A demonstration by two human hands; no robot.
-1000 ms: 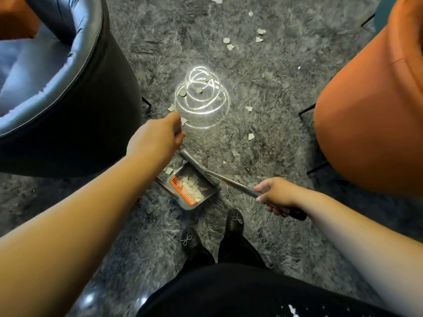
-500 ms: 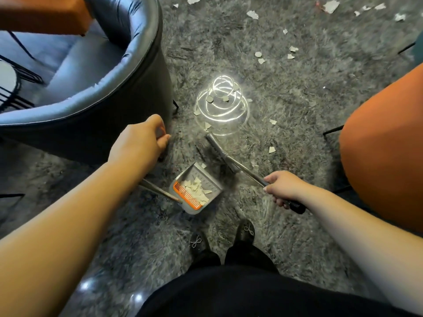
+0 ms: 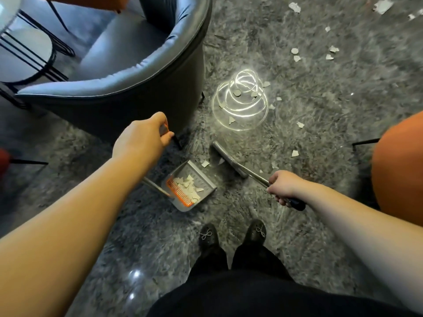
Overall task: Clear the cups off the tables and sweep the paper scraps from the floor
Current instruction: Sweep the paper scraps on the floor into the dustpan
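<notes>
1. Left hand (image 3: 143, 139): fingers curled round the top of the dustpan's long handle (the grip itself is mostly hidden by the knuckles, so the exact hold is hard to read).
2. Dustpan (image 3: 203, 179): a grey pan with an orange comb (image 3: 179, 195) along its near-left edge, resting on the carpet near the person's feet, its open mouth turned to the far right. A heap of paper scraps (image 3: 188, 185) lies inside it.
3. Right hand (image 3: 282, 186): fist closed round the metal shaft of the broom, just above its black end grip.
4. Broom (image 3: 229, 160): the head rests on the carpet just to the right of the dustpan's mouth, with two small scraps lying between head and pan.
5. Loose scraps (image 3: 295, 153): scattered over the grey shag carpet (image 3: 309, 110) to the far side and right of the broom, several within a bright ring-shaped patch of light (image 3: 240, 99), more at the far right edge.
6. Surroundings: a grey-blue armchair (image 3: 128, 72) at far left, an orange chair (image 3: 398, 170) at right, a round white desk (image 3: 25, 56) with black wire legs at far left.
7. Black shoes (image 3: 208, 236) and dark trousers fill the near centre.
</notes>
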